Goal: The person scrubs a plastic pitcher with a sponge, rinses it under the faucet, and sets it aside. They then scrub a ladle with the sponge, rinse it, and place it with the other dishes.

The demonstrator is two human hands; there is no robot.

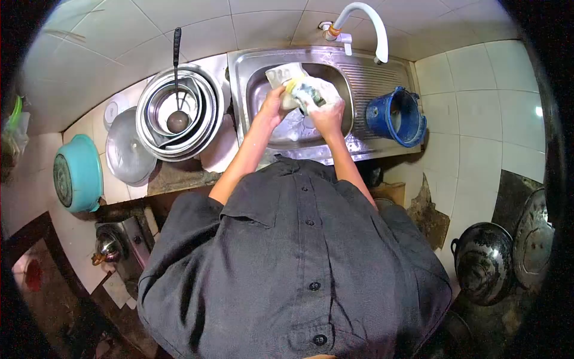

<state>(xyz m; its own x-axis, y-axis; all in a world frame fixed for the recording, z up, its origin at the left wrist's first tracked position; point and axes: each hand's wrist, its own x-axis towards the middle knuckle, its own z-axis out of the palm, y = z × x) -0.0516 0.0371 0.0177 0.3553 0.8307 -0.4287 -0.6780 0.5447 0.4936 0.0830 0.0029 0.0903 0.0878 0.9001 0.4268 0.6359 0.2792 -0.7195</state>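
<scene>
Over the steel sink (254, 96), both of my hands are close together. My left hand (274, 104) is closed on the near-left edge of a whitish, ridged piece like a small plastic tray (281, 73). My right hand (327, 112) is closed around a foamy scrubbing sponge (305, 90) with yellow and dark green showing through the suds. The sponge touches or overlaps the tray's right side; foam hides where they meet. Suds also cover part of my right hand.
A white tap (382, 45) arches over the drainboard (371, 69), where a blue bucket (375, 116) stands. Left of the sink are nested steel pots (143, 113) with a ladle (177, 121), a grey lid (128, 149) and a turquoise basin (86, 173). Blackened pans (484, 263) sit low right.
</scene>
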